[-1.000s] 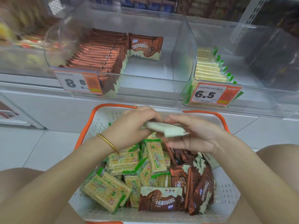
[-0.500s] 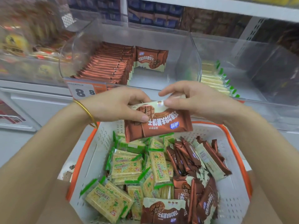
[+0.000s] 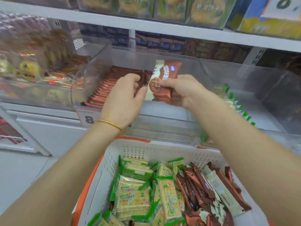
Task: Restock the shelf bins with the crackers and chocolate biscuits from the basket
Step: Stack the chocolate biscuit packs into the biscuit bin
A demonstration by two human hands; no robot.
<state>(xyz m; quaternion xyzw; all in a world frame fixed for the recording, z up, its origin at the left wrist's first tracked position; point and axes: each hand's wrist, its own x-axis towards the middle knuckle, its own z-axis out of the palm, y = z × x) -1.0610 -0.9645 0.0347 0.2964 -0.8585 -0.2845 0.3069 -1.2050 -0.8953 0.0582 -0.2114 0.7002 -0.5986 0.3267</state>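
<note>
1. pack (image 3: 162, 79) has come up from basket (image 3: 162, 149) to bin (image 3: 162, 115), pinched upright in right hand (image 3: 184, 90).
2. left hand (image 3: 125, 98) beside it curls at the row (image 3: 104, 90); perhaps parting it, grip unclear.
3. slotting seems near.

A bold black 8 stands on the price tag (image 3: 89, 119) at the front of your chocolate biscuit bin (image 3: 164, 115), the rest hidden behind your wrist. Another 8 shows on the card (image 3: 284, 4) at top right. The chocolate biscuit pack (image 3: 162, 82) in your right hand (image 3: 184, 91) carries sideways white Chinese characters. The top-shelf packets (image 3: 206, 8) read 葱油饼干, and the cracker packs (image 3: 135, 199) bear green Chinese print.
</note>
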